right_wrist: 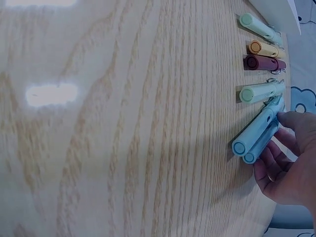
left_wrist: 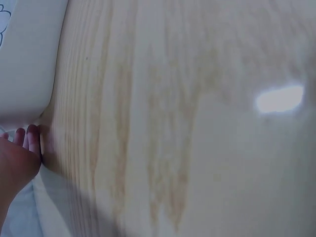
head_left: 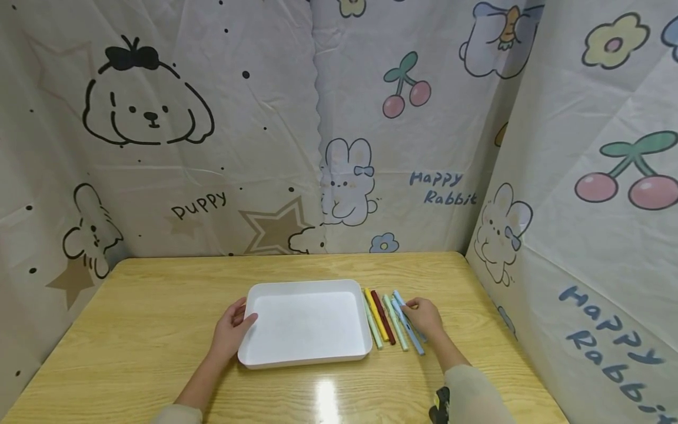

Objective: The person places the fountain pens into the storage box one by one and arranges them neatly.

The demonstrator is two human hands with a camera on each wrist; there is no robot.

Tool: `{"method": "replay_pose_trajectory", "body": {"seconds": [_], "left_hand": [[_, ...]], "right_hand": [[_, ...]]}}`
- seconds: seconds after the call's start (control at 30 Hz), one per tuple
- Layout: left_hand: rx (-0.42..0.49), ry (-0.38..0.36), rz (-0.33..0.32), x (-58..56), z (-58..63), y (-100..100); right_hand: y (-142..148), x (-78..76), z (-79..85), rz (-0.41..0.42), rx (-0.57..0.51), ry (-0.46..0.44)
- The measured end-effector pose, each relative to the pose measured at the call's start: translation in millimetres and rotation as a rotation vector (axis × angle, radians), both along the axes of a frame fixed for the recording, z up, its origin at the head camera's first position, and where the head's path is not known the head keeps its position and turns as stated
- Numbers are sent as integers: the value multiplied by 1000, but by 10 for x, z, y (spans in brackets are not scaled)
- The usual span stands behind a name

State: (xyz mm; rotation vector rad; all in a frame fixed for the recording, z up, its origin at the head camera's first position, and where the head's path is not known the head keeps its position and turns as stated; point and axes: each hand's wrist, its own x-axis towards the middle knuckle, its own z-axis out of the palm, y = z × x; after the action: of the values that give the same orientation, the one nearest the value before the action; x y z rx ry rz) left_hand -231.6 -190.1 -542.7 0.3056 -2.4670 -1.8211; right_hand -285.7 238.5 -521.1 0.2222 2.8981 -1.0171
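My left hand (head_left: 229, 333) grips the left side of a shallow white tray (head_left: 307, 327), thumb over the rim and fingers along the outside. In the left wrist view the fingers (left_wrist: 33, 138) lie by the tray's corner. To the tray's right, my right hand (head_left: 425, 319) pinches two light blue pens (right_wrist: 256, 129) near their far ends, thumb on one side and curled fingers on the other. One blue pen lies partly over the other. Beside them on the table lie a pale green pen (head_left: 396, 325), a dark red pen (head_left: 384, 318), a yellow pen (head_left: 376, 315) and another pale green pen (head_left: 373, 324).
The wood-grain table (head_left: 159, 306) is bordered by a printed cloth (head_left: 254, 147) at the back and both sides. A small black and yellow object (head_left: 439, 406) is by the right sleeve (head_left: 474, 394). Light glares off the table front.
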Motion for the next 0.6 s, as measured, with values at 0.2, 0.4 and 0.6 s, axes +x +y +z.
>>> {"method": "replay_pose_trajectory", "body": {"seconds": [0.2,0.4,0.6], "left_hand": [[0,-5,7,-18,-49,9],[-2,-16,18,-14,-51,16],[-4,-38,21,-6,-46,23]], "right_hand": [[-19,-19,-19,-16,35,-6],[-33,-9,28,-4,72,-15],[-33,-29,40,-6,94,-18]]}}
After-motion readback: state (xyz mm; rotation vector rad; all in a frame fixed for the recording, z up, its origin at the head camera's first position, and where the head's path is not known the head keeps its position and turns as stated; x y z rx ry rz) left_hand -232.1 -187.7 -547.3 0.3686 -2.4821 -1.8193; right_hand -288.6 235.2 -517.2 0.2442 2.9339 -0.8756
